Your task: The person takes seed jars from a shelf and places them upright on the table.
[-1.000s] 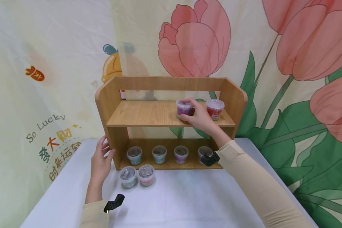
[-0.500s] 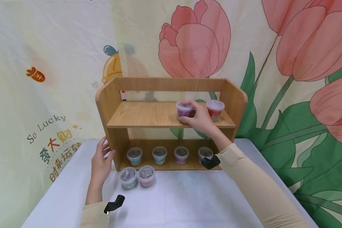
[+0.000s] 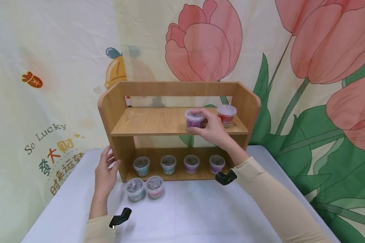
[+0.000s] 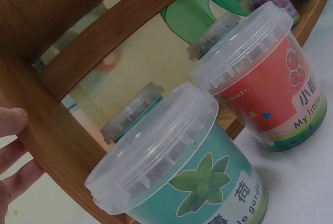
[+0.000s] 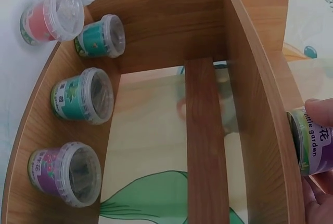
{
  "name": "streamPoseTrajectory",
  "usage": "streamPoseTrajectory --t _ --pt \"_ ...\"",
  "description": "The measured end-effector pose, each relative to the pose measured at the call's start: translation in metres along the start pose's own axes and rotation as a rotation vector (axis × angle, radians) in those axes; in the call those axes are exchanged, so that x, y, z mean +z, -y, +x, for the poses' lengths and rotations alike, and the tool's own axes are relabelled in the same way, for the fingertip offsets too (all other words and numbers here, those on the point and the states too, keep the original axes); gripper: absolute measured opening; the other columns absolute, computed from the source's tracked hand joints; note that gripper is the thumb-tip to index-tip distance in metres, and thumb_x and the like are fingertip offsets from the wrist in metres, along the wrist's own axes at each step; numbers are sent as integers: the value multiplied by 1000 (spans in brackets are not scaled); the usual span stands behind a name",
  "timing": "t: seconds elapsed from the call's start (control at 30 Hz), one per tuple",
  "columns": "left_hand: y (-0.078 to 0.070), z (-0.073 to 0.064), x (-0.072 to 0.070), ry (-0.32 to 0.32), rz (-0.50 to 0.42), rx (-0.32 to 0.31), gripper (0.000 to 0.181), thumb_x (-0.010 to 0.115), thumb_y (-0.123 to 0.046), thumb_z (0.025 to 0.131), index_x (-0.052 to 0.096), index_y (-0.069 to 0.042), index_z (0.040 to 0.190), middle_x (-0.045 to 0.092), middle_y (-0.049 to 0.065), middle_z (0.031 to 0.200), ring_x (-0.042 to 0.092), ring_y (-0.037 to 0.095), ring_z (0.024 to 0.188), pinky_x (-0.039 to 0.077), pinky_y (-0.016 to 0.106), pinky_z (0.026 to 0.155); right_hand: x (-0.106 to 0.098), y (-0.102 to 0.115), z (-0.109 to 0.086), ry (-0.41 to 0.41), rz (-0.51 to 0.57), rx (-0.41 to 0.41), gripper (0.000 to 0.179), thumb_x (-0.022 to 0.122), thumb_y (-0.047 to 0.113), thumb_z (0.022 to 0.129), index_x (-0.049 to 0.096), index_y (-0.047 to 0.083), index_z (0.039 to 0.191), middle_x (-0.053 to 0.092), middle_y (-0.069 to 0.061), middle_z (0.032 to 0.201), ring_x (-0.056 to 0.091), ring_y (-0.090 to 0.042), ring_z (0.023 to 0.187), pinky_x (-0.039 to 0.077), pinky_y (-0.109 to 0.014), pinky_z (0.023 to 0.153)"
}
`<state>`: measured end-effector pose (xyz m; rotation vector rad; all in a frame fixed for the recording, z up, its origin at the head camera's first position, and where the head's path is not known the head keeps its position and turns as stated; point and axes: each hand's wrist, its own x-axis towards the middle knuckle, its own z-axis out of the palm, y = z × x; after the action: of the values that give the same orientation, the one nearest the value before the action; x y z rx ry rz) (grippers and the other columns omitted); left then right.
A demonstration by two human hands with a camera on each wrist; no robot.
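My right hand (image 3: 214, 130) holds a lidded purple cup (image 3: 193, 123) near the front of the upper shelf, thumb low on its side and fingers at the lid. In the right wrist view the cup's printed label (image 5: 318, 143) faces the camera, with its lid out of frame. To its right stands a red lidded cup (image 3: 226, 116). My left hand (image 3: 104, 173) touches the outer left side of the wooden shelf unit (image 3: 152, 121) with relaxed fingers. Before that side, a teal cup (image 4: 208, 182) and a pinkish-red cup (image 4: 276, 89) sit on the table.
Along the lower shelf stand several lidded cups, among them a teal cup (image 3: 168, 166) and a purple cup (image 3: 191, 165). A white cloth covers the table (image 3: 194, 216). Behind the unit hangs a tulip-printed curtain (image 3: 203, 47).
The held purple cup has shifted slightly toward the upper shelf's front edge with my right hand. My left hand stays at the side panel. The head view has swung slightly.
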<state>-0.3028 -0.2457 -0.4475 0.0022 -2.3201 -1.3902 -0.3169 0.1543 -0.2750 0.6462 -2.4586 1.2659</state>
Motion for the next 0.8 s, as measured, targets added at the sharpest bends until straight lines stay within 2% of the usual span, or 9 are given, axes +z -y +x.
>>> streamPoseTrajectory --t 0.17,0.47,0.67,0.8 --pt "-1 0 -1 -3 0 0 78 58 -11 110 17 -41 169 46 23 161 50 46 145 46 66 114 0 4 -7 18 3 1 60 85 17 92 59 26 144 58 -8 142 60 -31 121 60 -49 101" --pt "-2 0 2 2 -9 -1 77 58 -11 110 18 -41 169 46 23 161 50 46 145 46 66 114 2 13 -27 33 43 -19 59 85 13 92 59 22 145 59 -9 141 60 -30 121 61 -47 101" --pt "-3 -1 1 -13 1 -1 77 58 -11 110 19 -41 169 47 24 161 50 48 144 46 68 113 12 19 -48 70 82 -72 61 86 9 90 60 21 144 58 -9 143 59 -30 129 57 -50 108" --pt "-3 0 1 -6 5 1 78 58 -11 110 17 -41 169 46 24 162 50 48 144 46 69 112 22 14 -62 89 86 -56 64 87 8 89 58 22 144 57 -8 144 58 -31 131 57 -53 107"
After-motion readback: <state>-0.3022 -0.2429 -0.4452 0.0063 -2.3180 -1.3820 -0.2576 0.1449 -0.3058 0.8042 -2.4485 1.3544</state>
